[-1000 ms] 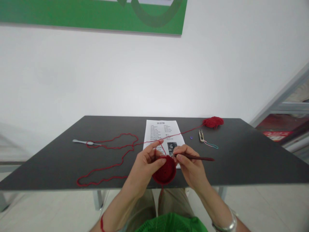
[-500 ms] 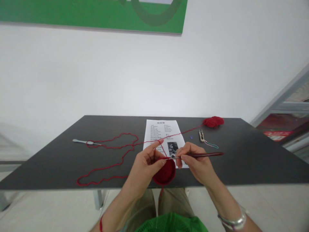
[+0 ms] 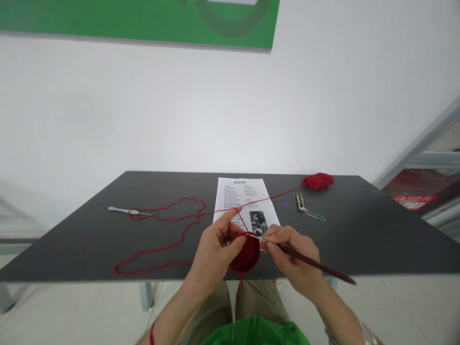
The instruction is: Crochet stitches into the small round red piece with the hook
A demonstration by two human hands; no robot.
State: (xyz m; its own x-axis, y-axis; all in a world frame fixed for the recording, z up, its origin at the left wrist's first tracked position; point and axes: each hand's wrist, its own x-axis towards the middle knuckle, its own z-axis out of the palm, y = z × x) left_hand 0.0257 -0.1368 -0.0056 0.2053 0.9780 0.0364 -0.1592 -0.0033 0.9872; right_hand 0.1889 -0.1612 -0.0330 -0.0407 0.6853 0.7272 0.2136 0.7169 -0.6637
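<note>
My left hand [image 3: 217,244] pinches the upper left rim of a round, cup-like piece of red crochet [image 3: 247,258] near the table's front edge. Red yarn [image 3: 243,221] runs over its raised index finger down to the rim. In my right hand [image 3: 293,251] is a crochet hook [image 3: 316,263] with a dark red-brown handle, held like a pen. The hook's metal tip meets the top rim of the crochet beside my left thumb. The handle slants down to the right. A tail of red yarn hangs below the piece.
On the black table [image 3: 82,235] lies a printed sheet [image 3: 224,184] under the yarn. A red yarn ball [image 3: 318,181], thread snips [image 3: 300,201] and a small purple ring [image 3: 285,204] are right. A grey-handled hook [image 3: 124,210] and loose yarn [image 3: 181,235] lie left.
The hook's handle has swung from nearly level to slanting down to the right as my right hand turned. My left hand and the crochet have hardly moved.
</note>
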